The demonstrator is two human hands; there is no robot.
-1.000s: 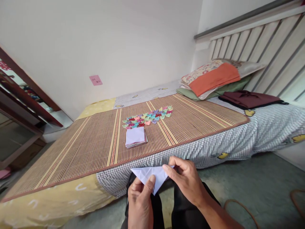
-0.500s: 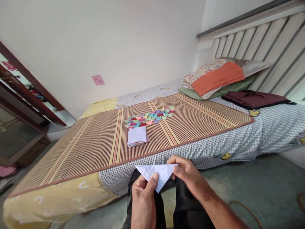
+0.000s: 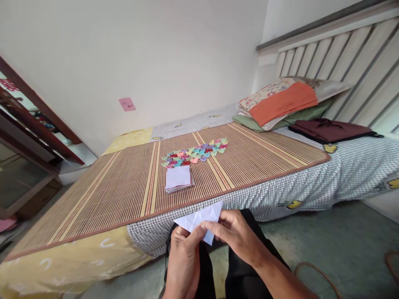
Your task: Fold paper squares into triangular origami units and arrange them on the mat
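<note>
A pale folded paper triangle [image 3: 199, 219] is held over my lap, its long edge up and a point hanging down. My left hand [image 3: 187, 251] pinches its lower left part, thumb on the front. My right hand [image 3: 235, 232] grips the right side, thumb pressed on the front close to my left thumb and fingers behind the paper. On the mat beyond lies a stack of square paper sheets [image 3: 178, 178], a pale one on top. Just behind the stack sit several small colourful folded paper pieces [image 3: 196, 153] in a wide cluster.
A striped mat [image 3: 124, 195] covers much of the bed. Pillows [image 3: 280, 104] and a dark red folded bag or cloth [image 3: 332, 128] lie at the right by the slatted headboard [image 3: 352, 66]. A brown cord [image 3: 318, 270] curves over the floor.
My right hand has moved left and inward from the triangle's right corner, its thumb now on the paper near my left thumb. The triangle has tilted, right corner higher.
</note>
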